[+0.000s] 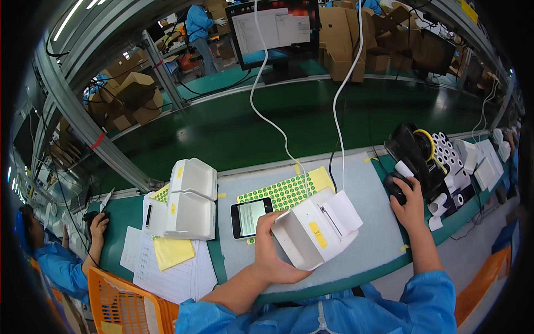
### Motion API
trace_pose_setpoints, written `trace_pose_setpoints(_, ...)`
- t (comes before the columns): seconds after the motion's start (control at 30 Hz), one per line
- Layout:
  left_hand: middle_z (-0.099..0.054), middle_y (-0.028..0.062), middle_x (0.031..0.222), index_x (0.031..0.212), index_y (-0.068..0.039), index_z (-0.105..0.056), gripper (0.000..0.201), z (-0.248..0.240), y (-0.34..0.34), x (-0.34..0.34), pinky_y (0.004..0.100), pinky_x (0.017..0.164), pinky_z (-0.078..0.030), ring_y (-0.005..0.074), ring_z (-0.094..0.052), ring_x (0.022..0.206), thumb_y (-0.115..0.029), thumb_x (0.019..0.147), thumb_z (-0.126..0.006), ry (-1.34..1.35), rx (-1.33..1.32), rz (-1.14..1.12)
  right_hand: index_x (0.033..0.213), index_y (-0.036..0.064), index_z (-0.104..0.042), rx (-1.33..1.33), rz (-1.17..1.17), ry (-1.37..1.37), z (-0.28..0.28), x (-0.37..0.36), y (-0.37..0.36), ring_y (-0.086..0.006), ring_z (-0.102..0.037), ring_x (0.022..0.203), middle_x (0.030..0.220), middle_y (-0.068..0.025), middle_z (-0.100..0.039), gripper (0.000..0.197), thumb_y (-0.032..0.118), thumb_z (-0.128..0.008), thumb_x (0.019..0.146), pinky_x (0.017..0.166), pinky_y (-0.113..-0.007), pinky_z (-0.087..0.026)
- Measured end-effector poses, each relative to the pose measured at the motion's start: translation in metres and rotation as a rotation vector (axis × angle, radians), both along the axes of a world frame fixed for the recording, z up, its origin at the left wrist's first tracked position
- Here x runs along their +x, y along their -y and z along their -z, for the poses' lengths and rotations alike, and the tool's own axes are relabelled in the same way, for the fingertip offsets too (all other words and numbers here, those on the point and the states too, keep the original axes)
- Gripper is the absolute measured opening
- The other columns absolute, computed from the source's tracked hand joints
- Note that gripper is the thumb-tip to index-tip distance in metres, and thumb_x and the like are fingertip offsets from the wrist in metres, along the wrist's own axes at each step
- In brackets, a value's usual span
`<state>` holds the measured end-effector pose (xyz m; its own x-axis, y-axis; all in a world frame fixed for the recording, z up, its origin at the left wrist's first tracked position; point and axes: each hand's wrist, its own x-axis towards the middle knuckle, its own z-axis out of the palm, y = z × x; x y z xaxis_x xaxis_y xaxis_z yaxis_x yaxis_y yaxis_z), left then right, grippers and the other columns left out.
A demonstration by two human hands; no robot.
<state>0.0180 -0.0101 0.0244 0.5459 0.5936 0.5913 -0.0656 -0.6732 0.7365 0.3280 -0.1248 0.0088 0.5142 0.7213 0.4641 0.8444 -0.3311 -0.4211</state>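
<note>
My left hand (268, 255) grips the near left edge of a white label printer-like device (303, 214), thumb over the edge. The device is tilted on the grey mat, its hollow compartment facing up and a yellow label on it. A strip of white paper (347, 212) sticks out of its slot. White cables run down to its far side. Over on the right, my right hand (410, 205) is wrapped round a black computer mouse (396, 186). A handheld with a lit screen (251, 218) lies left of the device, partly on a sheet of green round stickers (272, 190).
Two joined white housings (192, 201) stand left of the mat (367, 250), near papers (197, 278) and a yellow note (173, 254). A black stand with a yellow cord (409, 146) and paper rolls (443, 149) sit at right. Beyond are a monitor (272, 33) and co-workers.
</note>
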Motion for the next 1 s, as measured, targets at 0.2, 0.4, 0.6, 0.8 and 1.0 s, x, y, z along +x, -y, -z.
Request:
trace_pose_setpoints(0.2,-0.041,0.0147,0.112,0.124,0.0,-0.021,0.096,0.002,-0.007,0.0,0.033,0.088,-0.037,0.0218,-0.049,0.103,-0.015,0.05,-0.081,-0.029,0.106,-0.106,0.109,0.0126,-0.06,-0.009,-0.001,-0.009,0.001,0.002,-0.001,-0.0383,-0.05,0.105,0.117,-0.0219,-0.045,0.043,0.012,-0.065,0.066,0.089,-0.04,-0.042)
trace_pose_setpoints(0.4,-0.042,0.0142,0.11,0.125,0.0,-0.021,0.097,0.006,-0.009,0.002,0.0329,0.088,-0.037,0.0216,-0.049,0.102,-0.015,0.05,-0.081,0.009,0.17,-0.15,0.115,0.0131,-0.056,-0.038,-0.002,-0.014,0.001,0.005,0.0,-0.0374,-0.049,0.106,0.118,-0.0213,-0.045,0.05,0.011,-0.066,0.066,0.091,-0.041,-0.04)
trace_pose_setpoints(0.6,-0.041,0.0127,0.109,0.123,0.0,-0.026,0.095,0.007,-0.008,0.0,0.0316,0.088,-0.038,0.0206,-0.049,0.1,-0.018,0.048,-0.082,-0.01,0.171,-0.142,0.125,0.0074,-0.044,0.032,0.073,0.227,-0.003,-0.006,-0.002,-0.0348,-0.046,0.105,0.115,-0.0191,-0.045,0.062,0.01,-0.065,0.067,0.091,-0.042,-0.034)
trace_pose_setpoints(0.8,-0.043,0.017,0.11,0.121,0.001,-0.032,0.095,0.007,-0.004,0.003,0.036,0.086,-0.04,0.0283,-0.048,0.1,-0.02,0.045,-0.083,-0.016,0.204,-0.129,0.094,0.0038,-0.061,0.135,-0.268,0.21,-0.015,-0.031,0.002,-0.0332,-0.05,0.095,0.103,-0.0172,-0.051,0.028,0.014,-0.066,0.069,0.082,-0.038,-0.041)
trace_pose_setpoints(1.0,-0.044,0.0192,0.111,0.121,0.001,-0.033,0.096,0.003,0.0,0.005,0.0389,0.085,-0.042,0.033,-0.049,0.1,-0.021,0.043,-0.084,-0.041,0.284,-0.128,0.087,-0.0013,-0.059,0.183,-0.741,-0.356,-0.041,-0.087,-0.013,-0.0296,-0.054,0.082,0.092,-0.017,-0.053,0.036,0.033,-0.061,0.075,0.072,-0.034,-0.044)
